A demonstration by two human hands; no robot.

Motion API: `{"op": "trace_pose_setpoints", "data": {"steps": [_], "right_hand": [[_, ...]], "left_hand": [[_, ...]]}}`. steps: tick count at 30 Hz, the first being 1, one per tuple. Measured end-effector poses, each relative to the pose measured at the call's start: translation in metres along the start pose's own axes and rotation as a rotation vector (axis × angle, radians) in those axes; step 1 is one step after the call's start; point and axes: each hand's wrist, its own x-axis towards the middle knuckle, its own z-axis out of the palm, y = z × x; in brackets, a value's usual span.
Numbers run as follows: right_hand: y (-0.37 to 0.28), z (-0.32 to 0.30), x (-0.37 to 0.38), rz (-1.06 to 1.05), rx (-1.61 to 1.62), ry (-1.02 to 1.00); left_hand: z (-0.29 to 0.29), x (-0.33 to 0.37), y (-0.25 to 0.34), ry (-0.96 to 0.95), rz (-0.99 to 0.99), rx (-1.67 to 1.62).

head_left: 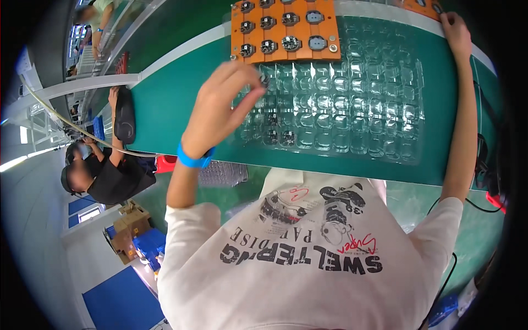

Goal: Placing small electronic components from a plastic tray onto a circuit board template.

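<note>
My left hand [223,102], with a blue wristband, is closed in a pinch over the left part of a clear plastic blister tray [357,104]. Between thumb and fingers shows a small dark electronic part [264,81]. A few similar small parts [288,137] sit in the tray's left pockets. Just beyond it lies an orange fixture board [283,54] with rows of small round electronic parts, some grey, some dark. At the far right my right hand [457,37] has its fingers bent at the corner of a second orange board [422,7], mostly cut off by the frame.
The green worktop [181,115] has a pale raised edge [190,47] along its back. A dark case [125,115] lies at its left end, by another person's arm. That person [110,179], in black, is at the left. Stacked clear trays [223,173] show below the front edge.
</note>
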Motion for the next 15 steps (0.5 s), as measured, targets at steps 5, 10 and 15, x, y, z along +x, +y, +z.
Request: {"op": "trace_pose_setpoints", "data": {"steps": [5, 10, 15], "right_hand": [[-0.026, -0.005, -0.006, -0.063, 0.042, 0.035], [-0.075, -0.026, -0.024, -0.089, 0.099, 0.188], [-0.101, -0.051, -0.030, 0.011, 0.104, 0.193]], "left_hand": [[0.035, 0.077, -0.021, 0.206, 0.353, 0.130], [0.056, 0.094, -0.035, 0.080, 0.357, 0.132], [0.056, 0.090, -0.024, 0.047, 0.283, 0.113]]}}
